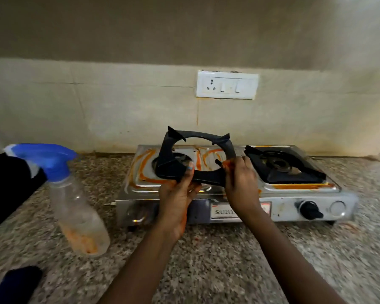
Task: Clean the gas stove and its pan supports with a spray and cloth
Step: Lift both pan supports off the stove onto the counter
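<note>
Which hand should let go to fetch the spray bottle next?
Left, probably. The spray bottle stands on the left hand's side; the right hand can keep gripping the lifted pan support.

Home kitchen: 2-burner gas stove (235,187) on granite counter (206,260), tiled wall (97,102).

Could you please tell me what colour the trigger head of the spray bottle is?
Blue, atop a clear spray bottle; it shows in the head view, the only one.
</note>
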